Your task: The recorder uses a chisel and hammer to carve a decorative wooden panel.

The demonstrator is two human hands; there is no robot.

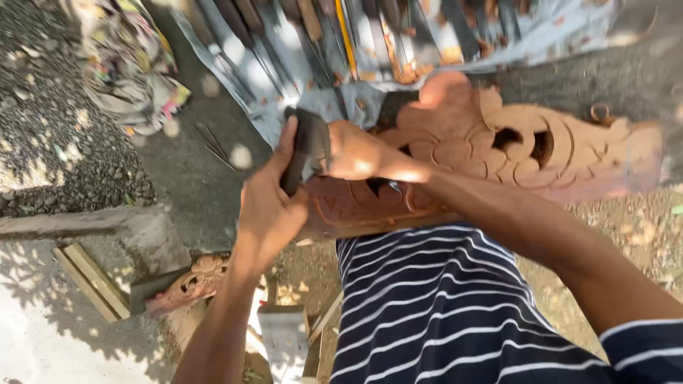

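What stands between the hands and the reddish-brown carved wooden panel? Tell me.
Nothing visible. The left hand grips a dark mallet-like block just above the reddish-brown carved wooden panel. The right hand rests against the panel, seemingly on a dark tool whose tip meets the wood.

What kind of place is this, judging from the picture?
Probably an outdoor wood-carving workplace: a carved wooden panel lies on gravel ground, and a row of chisels sits on a cloth behind it.

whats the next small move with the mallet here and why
Probably bring the mallet down onto the chisel. The left hand holds the mallet raised beside the right hand, which grips a chisel whose tip already sits on the carved panel.
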